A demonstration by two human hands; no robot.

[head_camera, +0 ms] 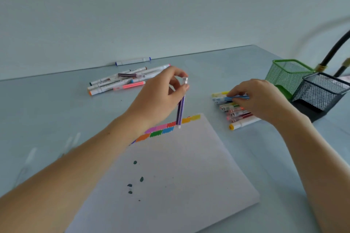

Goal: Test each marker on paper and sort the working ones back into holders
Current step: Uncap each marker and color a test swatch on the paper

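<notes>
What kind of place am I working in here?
Probably a desk or craft workspace: a plain tabletop against a bare wall, a paper sheet with colour test swatches, loose markers, and two mesh pen holders.

Soft, even daylight fills the scene with a cool bluish cast; shadows under the hands are faint. The table [56, 119] shows pale reflections at left. Wide-angle bending curves the table's far edge. The picture is slightly soft overall, and the cable [335, 47] at right is smeared.
</notes>
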